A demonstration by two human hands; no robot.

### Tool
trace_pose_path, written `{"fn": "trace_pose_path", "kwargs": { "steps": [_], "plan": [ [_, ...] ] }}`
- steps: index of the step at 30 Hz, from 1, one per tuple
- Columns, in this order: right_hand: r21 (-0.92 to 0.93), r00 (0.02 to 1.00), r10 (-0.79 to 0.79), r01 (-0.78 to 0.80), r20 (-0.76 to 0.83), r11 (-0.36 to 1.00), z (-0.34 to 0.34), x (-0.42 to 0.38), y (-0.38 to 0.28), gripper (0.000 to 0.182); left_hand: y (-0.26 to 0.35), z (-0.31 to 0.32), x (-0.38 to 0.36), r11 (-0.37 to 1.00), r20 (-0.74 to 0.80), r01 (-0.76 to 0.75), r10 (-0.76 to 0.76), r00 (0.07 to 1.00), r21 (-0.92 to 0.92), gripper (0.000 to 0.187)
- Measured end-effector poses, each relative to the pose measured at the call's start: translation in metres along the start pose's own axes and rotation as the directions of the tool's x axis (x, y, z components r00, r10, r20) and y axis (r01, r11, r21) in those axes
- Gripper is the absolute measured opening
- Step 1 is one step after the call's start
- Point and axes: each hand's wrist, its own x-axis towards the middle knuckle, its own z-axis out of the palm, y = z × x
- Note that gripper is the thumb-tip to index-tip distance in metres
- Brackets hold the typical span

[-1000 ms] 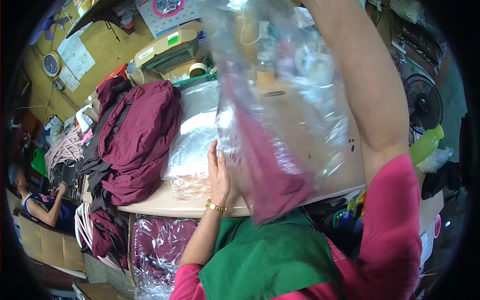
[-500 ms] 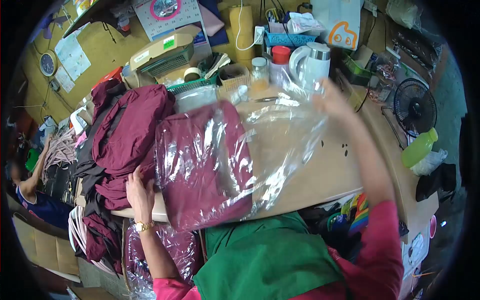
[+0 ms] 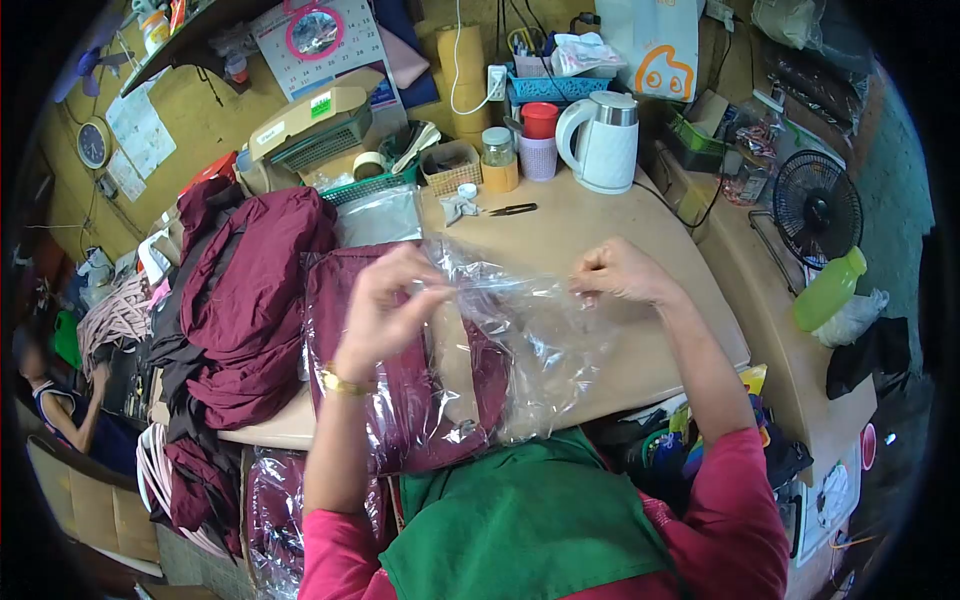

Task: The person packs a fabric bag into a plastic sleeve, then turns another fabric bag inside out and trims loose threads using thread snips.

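A folded maroon garment lies on the table inside a clear plastic bag, whose loose end spreads to the right. Over the garment hovers my left hand, its thumb apart from curled fingers; I see nothing held in it. My right hand is closed in a pinch on the raised edge of the bag. Between both hands the film is pulled up and crumpled. A heap of maroon and dark cloth lies left of the bagged garment.
Behind the bag are thread snippers, a white electric kettle, a glass jar and baskets. A fan and a green bottle stand at right. Another person sits at far left.
My left hand has left the cloth heap and moved right, over the bagged garment. My right hand has come down and nearer with the bag's edge, and the stretched film has slackened.
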Motion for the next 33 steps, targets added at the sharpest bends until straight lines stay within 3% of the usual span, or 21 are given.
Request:
{"fn": "trace_pose_path", "kwargs": {
  "steps": [2, 3, 5, 6, 8, 10, 12, 13, 14, 15, 19, 21, 22, 23, 25, 26, 27, 29, 30, 31, 33],
  "plan": [
    [-0.308, 0.98, 0.108, -0.155, -0.167, 0.939, -0.015, -0.009, 0.018, 0.019, -0.005, -0.029, -0.003, 0.883, -0.029, 0.033, -0.053, 0.998, -0.467, 0.009],
    [-0.307, 0.981, 0.105, -0.152, -0.165, 0.94, -0.022, -0.014, 0.033, 0.019, -0.022, -0.05, -0.005, 0.804, 0.021, 0.029, -0.02, 1.0, -0.594, 0.013],
    [0.165, 0.991, 0.05, -0.028, -0.127, 0.986, -0.029, -0.02, 0.058, 0.025, -0.027, -0.077, 0.0, 0.728, 0.03, -0.056, 0.104, 0.994, -0.683, 0.019],
    [0.165, 0.991, 0.045, -0.024, -0.124, 0.986, -0.027, -0.023, 0.053, 0.025, -0.031, -0.088, -0.002, 0.749, 0.033, -0.021, 0.057, 0.998, -0.662, 0.022],
    [-0.254, 0.991, 0.03, -0.062, -0.128, 0.965, -0.025, -0.031, 0.036, 0.011, -0.037, -0.113, -0.008, 0.772, 0.032, 0.011, 0.012, 0.999, -0.636, 0.025],
    [-0.273, 0.989, 0.025, -0.065, -0.147, 0.96, -0.021, -0.028, 0.038, 0.01, -0.042, -0.134, -0.015, 0.908, 0.056, 0.354, -0.35, 0.935, -0.226, 0.034],
    [-0.286, 0.986, 0.022, -0.07, -0.168, 0.956, -0.018, -0.019, 0.045, 0.012, -0.01, -0.104, -0.011, 0.952, 0.132, 0.249, -0.227, 0.965, -0.181, 0.04],
    [-0.182, 0.97, -0.153, 0.118, -0.187, 0.976, -0.016, -0.012, 0.054, 0.014, 0.008, -0.086, -0.008, 0.979, 0.216, 0.137, -0.103, 0.971, -0.149, 0.047],
    [-0.08, 0.922, -0.316, 0.305, -0.223, 0.949, -0.014, -0.008, 0.059, 0.015, 0.019, -0.074, -0.005, 0.997, 0.409, 0.077, -0.062, 0.91, -0.022, 0.049],
    [-0.08, 0.923, -0.315, 0.305, -0.219, 0.949, -0.015, -0.006, 0.057, 0.015, 0.026, -0.063, -0.004, 0.996, 0.585, -0.008, -0.044, 0.81, 0.086, 0.052],
    [0.332, 0.886, -0.392, 0.458, -0.249, 0.825, -0.021, -0.012, 0.039, 0.019, 0.009, -0.042, -0.034, 0.914, 0.736, -0.149, -0.2, 0.646, 0.379, 0.044],
    [0.483, 0.888, -0.402, 0.458, -0.222, 0.746, -0.027, -0.015, 0.046, 0.021, -0.015, -0.049, -0.045, 0.822, 0.798, 0.253, -0.562, 0.217, 0.51, 0.043],
    [0.498, 0.889, -0.434, 0.444, -0.144, 0.745, -0.034, -0.013, 0.059, 0.023, -0.028, -0.053, -0.054, 0.763, 0.766, 0.287, -0.63, 0.129, 0.579, 0.046],
    [0.513, 0.885, -0.462, 0.426, -0.064, 0.745, -0.035, -0.012, 0.056, 0.026, -0.024, -0.053, -0.057, 0.763, 0.766, 0.29, -0.629, 0.13, 0.577, 0.046],
    [0.483, 0.91, -0.409, 0.387, -0.064, 0.786, -0.033, -0.013, 0.046, 0.027, -0.007, -0.054, -0.06, 0.915, 0.673, 0.037, -0.323, 0.666, 0.402, 0.056],
    [0.453, 0.932, -0.357, 0.348, -0.069, 0.821, -0.028, -0.014, 0.036, 0.027, 0.007, -0.048, -0.055, 0.966, 0.58, 0.029, -0.178, 0.795, 0.258, 0.069],
    [0.458, 0.932, -0.356, 0.345, -0.066, 0.819, -0.025, -0.014, 0.029, 0.027, 0.014, -0.038, -0.055, 0.965, 0.58, 0.034, -0.184, 0.794, 0.26, 0.069],
    [0.551, 0.923, -0.36, 0.373, -0.137, 0.746, -0.024, -0.011, 0.017, 0.027, 0.025, -0.014, -0.062, 0.998, 0.549, 0.052, -0.032, 0.835, -0.022, 0.079],
    [0.55, 0.923, -0.36, 0.372, -0.135, 0.748, -0.027, -0.009, 0.017, 0.027, 0.032, -0.002, -0.066, 0.988, 0.559, 0.136, -0.151, 0.815, 0.069, 0.054],
    [0.551, 0.914, -0.374, 0.397, -0.16, 0.734, -0.031, -0.008, 0.018, 0.026, 0.021, -0.003, -0.069, 0.988, 0.556, 0.136, -0.15, 0.818, 0.067, 0.054],
    [0.551, 0.906, -0.383, 0.415, -0.18, 0.724, -0.032, -0.01, 0.014, 0.026, -0.005, -0.007, -0.073, 0.952, 0.644, 0.091, -0.266, 0.718, 0.292, 0.026]
  ]
}}
